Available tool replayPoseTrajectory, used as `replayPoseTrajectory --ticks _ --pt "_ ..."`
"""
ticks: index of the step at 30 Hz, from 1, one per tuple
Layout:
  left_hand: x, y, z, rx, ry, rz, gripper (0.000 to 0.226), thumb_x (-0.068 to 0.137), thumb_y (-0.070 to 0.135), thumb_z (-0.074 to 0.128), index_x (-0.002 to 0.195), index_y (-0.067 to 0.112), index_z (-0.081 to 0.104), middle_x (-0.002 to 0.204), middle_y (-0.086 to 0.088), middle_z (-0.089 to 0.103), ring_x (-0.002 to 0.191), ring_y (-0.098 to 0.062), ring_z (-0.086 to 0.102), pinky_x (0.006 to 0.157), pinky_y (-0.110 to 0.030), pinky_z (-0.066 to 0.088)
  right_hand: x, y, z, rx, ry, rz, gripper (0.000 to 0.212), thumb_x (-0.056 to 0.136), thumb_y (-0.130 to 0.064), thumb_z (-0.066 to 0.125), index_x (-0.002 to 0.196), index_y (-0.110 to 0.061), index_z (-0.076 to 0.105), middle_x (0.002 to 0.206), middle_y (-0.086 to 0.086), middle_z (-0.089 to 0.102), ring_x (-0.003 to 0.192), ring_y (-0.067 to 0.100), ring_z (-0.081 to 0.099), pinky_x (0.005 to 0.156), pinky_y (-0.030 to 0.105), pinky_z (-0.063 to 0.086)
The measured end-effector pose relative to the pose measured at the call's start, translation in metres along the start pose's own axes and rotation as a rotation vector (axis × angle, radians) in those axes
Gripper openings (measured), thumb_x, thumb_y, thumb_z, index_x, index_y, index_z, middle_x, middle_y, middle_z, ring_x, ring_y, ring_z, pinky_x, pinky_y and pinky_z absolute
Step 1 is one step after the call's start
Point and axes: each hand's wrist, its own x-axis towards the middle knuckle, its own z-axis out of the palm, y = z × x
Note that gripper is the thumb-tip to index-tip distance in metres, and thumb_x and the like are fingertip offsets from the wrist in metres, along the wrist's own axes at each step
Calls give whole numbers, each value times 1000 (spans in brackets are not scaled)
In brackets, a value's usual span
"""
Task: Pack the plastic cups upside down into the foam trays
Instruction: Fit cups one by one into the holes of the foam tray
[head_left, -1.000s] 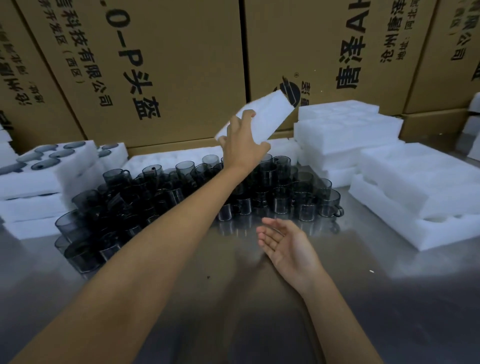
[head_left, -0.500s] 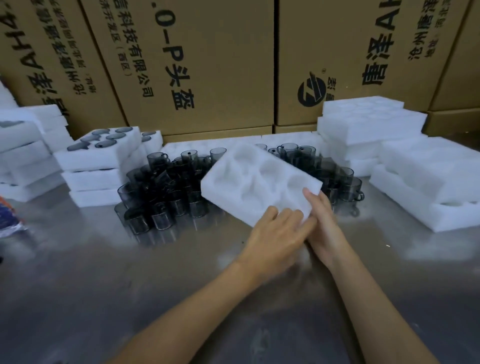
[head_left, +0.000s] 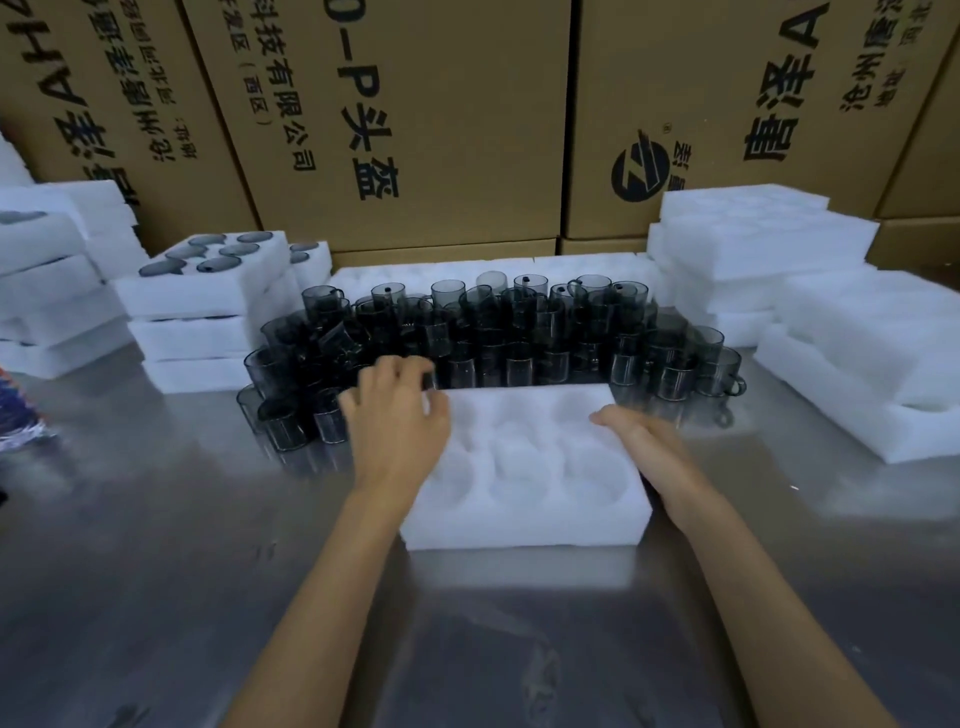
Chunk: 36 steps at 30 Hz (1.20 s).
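The left hand (head_left: 396, 415) hovers with loosely curled, empty fingers over the foam tray (head_left: 524, 467) at its 10 o'clock corner. The right hand (head_left: 641, 441) lies flat and open against its 3 o'clock side. Tilted and gripped half a second ago, the tray now lies flat, cups (head_left: 498, 332) at 12 o'clock.

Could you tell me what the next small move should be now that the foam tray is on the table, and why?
Probably reach the left hand forward for a cup from the cluster of cups, since the foam tray lies flat with empty pockets and the right hand rests at its edge.
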Motion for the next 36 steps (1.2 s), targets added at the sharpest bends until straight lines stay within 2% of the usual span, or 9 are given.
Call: replayPoseTrajectory --ticks 2,6,16,19,21,26,29,33,36 --pt "6 -27 0 42 -35 -161 43 93 23 55 136 15 54 136 -10 50 131 -29 39 109 -48 25 2 1 5 23 50 -51 26 89 -60 61 79 -41 77 92 -16 76 95 6 68 82 27 52" --pt "4 -63 4 222 -111 -317 45 91 24 59 132 8 55 147 -14 41 142 -30 28 119 -57 9 9 6 14 49 196 -110 59 100 -55 48 103 0 69 89 17 70 78 15 64 71 29 46" --pt "-1 -81 8 130 21 -216 14 91 13 67 104 9 66 128 -17 56 130 -37 45 120 -56 9 6 6 3 -18 -11 -56 17 92 -43 67 102 -31 74 100 -7 76 91 11 72 79 29 54" --pt "2 -71 2 -104 147 -209 20 84 15 76 96 16 60 121 -5 50 101 -33 57 92 -53 47 1 2 1 -38 -102 -79 18 88 -34 72 106 -33 71 95 -7 76 81 7 74 62 19 53" --pt "3 -63 0 -247 215 -213 40 79 18 81 100 27 48 114 8 43 91 -19 54 74 -38 45 0 1 1 -45 -109 -86 19 89 -29 71 108 -31 69 96 -3 76 79 8 74 56 18 52" --pt "0 -39 0 -530 199 -56 71 72 22 84 125 36 39 112 13 39 98 8 48 75 -4 40 -3 -3 -2 -45 -24 -144 19 87 -16 70 102 -28 71 102 4 69 93 24 72 86 49 58" --pt "-5 -22 2 -579 134 29 74 72 22 85 127 38 40 107 18 37 100 8 49 77 2 38 -5 -8 -9 -152 68 -214 19 85 -12 71 91 -30 73 89 -9 70 87 20 72 86 41 57" --pt "-14 -5 3 -595 50 124 73 72 23 86 130 36 42 109 20 37 106 10 45 82 2 35 -8 -14 -18 -241 117 -265 22 86 -11 70 91 -32 74 78 -28 70 70 -7 65 66 9 49" --pt "-20 7 2 -623 8 165 73 72 25 87 128 37 43 111 18 38 108 7 46 85 -1 37 -14 -23 -15 -574 273 -374 33 85 -25 71 118 -26 71 114 -12 65 112 13 56 94 26 43"
